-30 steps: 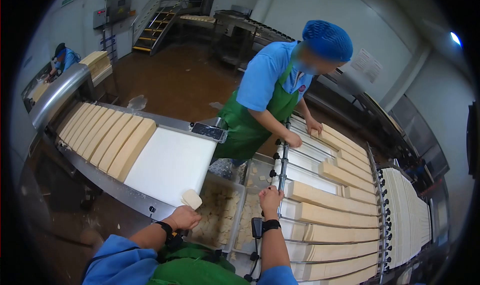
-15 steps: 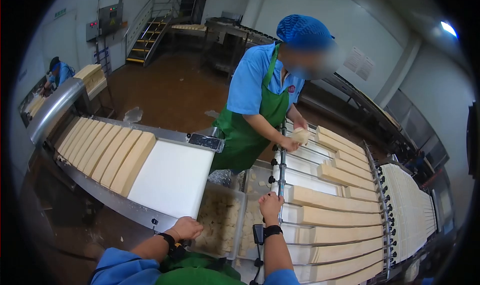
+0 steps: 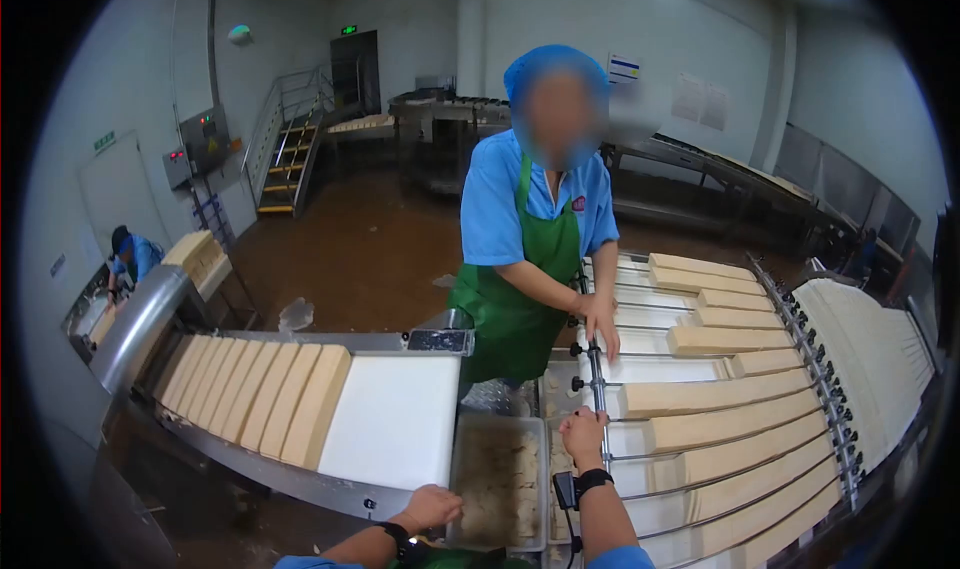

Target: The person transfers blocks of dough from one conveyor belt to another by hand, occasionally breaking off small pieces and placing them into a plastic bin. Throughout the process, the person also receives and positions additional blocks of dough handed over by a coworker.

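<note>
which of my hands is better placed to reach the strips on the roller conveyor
Right, probably: the right hand rests on the rail next to the strips, while the left hand sits beyond the bin.

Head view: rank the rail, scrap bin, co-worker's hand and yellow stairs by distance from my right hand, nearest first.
1. rail: touching the right hand.
2. scrap bin: just to the left of the hand.
3. co-worker's hand: ahead, farther along the same rail.
4. yellow stairs: far back on the left.
</note>
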`<state>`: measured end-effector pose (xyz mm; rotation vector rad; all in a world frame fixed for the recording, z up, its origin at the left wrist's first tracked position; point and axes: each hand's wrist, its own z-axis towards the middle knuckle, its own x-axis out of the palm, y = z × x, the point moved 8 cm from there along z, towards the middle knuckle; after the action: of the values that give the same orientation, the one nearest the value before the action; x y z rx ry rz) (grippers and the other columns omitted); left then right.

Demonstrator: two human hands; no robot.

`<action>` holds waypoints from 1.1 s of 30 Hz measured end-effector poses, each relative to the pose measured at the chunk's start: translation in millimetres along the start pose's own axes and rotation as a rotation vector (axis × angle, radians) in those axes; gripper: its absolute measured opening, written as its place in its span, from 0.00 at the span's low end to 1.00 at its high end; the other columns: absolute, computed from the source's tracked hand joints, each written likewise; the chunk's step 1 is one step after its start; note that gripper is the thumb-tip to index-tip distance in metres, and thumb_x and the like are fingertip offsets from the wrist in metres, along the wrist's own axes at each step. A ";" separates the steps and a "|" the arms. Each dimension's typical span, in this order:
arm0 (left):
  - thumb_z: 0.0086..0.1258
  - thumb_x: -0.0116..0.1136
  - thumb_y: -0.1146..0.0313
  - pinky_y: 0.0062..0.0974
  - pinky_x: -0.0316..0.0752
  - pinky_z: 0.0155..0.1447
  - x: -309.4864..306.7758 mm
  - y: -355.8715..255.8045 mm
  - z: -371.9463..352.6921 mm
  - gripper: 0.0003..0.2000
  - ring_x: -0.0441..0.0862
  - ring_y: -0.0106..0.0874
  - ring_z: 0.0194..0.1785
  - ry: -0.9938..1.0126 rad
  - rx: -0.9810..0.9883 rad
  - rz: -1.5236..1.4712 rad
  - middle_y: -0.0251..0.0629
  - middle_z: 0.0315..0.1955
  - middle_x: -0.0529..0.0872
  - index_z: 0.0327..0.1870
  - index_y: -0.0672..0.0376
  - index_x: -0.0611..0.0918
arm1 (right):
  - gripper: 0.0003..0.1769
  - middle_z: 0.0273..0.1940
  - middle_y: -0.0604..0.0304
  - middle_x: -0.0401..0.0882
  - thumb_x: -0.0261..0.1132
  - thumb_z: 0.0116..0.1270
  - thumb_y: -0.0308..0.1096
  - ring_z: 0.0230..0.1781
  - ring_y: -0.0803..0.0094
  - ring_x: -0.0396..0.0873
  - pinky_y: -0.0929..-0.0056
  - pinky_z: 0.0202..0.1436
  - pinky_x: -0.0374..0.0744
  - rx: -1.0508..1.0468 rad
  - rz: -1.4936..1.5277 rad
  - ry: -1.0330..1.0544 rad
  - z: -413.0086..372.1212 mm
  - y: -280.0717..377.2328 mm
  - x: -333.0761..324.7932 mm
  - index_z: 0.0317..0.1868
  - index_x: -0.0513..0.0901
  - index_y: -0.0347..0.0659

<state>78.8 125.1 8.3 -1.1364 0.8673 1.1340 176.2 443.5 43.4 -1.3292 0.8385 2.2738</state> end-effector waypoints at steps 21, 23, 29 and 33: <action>0.51 0.74 0.62 0.46 0.56 0.72 -108.2 187.9 -258.7 0.46 0.59 0.59 0.68 -0.564 -1.458 -0.058 0.64 0.63 0.64 0.67 0.71 0.59 | 0.17 0.57 0.44 0.73 0.70 0.51 0.46 0.62 0.49 0.67 0.42 0.68 0.57 0.267 -0.241 -0.029 9.9 61.0 -4.7 0.40 0.87 0.49; 0.50 0.75 0.64 0.44 0.58 0.72 -108.5 200.1 -255.8 0.46 0.60 0.58 0.67 -0.508 -1.379 -0.184 0.64 0.62 0.64 0.67 0.71 0.58 | 0.22 0.60 0.42 0.71 0.69 0.52 0.47 0.64 0.47 0.65 0.41 0.67 0.57 0.076 -0.174 -0.011 20.0 115.4 16.7 0.46 0.85 0.47; 0.50 0.72 0.66 0.43 0.67 0.64 -105.4 219.9 -241.1 0.38 0.67 0.57 0.57 -0.470 -1.350 -0.254 0.64 0.52 0.66 0.60 0.74 0.63 | 0.29 0.64 0.41 0.68 0.67 0.58 0.48 0.68 0.47 0.60 0.47 0.70 0.55 -0.166 0.040 0.323 26.1 272.3 123.9 0.56 0.80 0.41; 0.51 0.72 0.67 0.43 0.68 0.64 -103.8 218.9 -231.3 0.42 0.68 0.58 0.58 -0.384 -1.313 -0.215 0.63 0.53 0.65 0.63 0.77 0.59 | 0.32 0.65 0.41 0.67 0.66 0.60 0.50 0.67 0.45 0.61 0.49 0.70 0.59 -0.211 0.051 0.420 38.1 353.7 189.8 0.60 0.76 0.39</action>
<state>-152.7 -116.9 1.6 -1.8683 -0.4415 1.6896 -147.1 206.8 -0.7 -1.9467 0.7795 2.2012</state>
